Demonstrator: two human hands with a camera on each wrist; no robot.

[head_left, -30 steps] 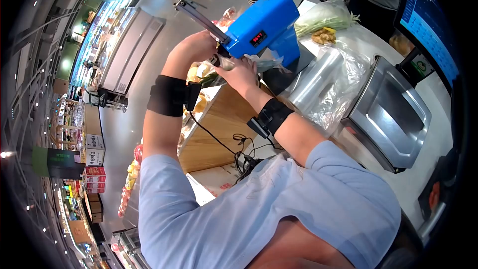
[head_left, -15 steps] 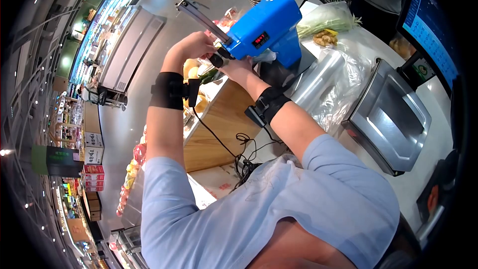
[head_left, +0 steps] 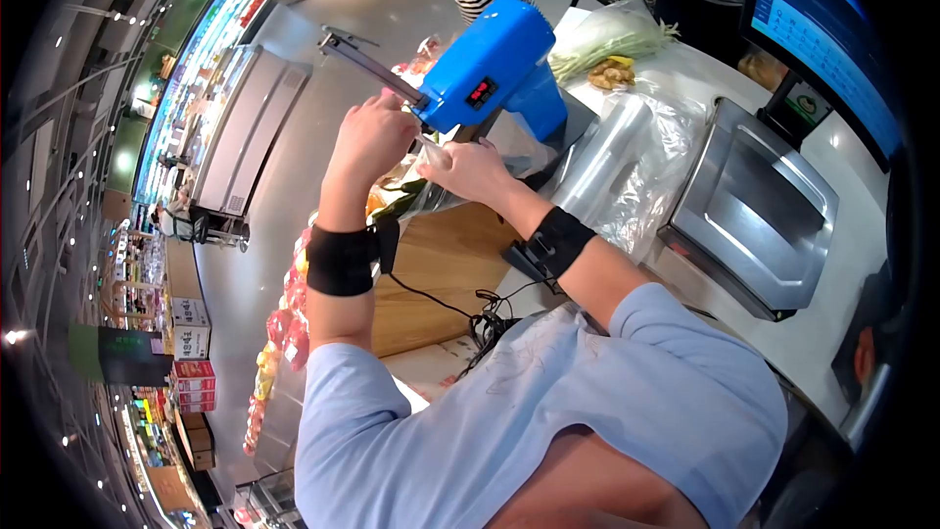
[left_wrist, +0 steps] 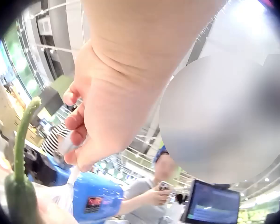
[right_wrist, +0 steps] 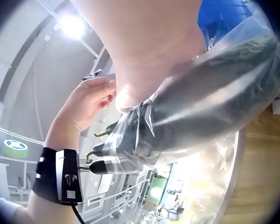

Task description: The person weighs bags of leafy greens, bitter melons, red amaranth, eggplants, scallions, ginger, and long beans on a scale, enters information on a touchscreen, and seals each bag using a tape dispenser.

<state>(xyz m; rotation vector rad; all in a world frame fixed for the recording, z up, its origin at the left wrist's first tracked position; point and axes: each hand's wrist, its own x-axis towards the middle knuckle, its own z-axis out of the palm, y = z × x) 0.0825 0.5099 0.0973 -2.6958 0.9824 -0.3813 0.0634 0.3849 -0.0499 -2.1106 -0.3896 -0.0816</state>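
My left hand [head_left: 372, 142] is raised just beside the blue bag-sealing machine [head_left: 490, 69]. In the left wrist view its fingers and thumb pinch the twisted neck of the clear plastic bag [left_wrist: 73, 179]. A cucumber [left_wrist: 19, 191] with a long green stem shows below that hand. Lower and to the right, my right hand [head_left: 470, 171] grips the gathered plastic below the neck. Seen from the right wrist, the bag [right_wrist: 210, 102] holds several long dark green cucumbers, stems poking out toward my left hand. The machine's nose is close above both hands.
A steel scale [head_left: 754, 206] stands on the white counter at right, with a roll of clear bags [head_left: 612, 147] beside it. Farther back lie ginger [head_left: 612, 73] and bagged green stalks [head_left: 627, 44]. A monitor [head_left: 822, 29] rises at right. People stand beyond the counter.
Both hands have drawn back from under the machine's nose toward my body, the bag's neck coming into sight between them. The whole head view has shifted slightly.
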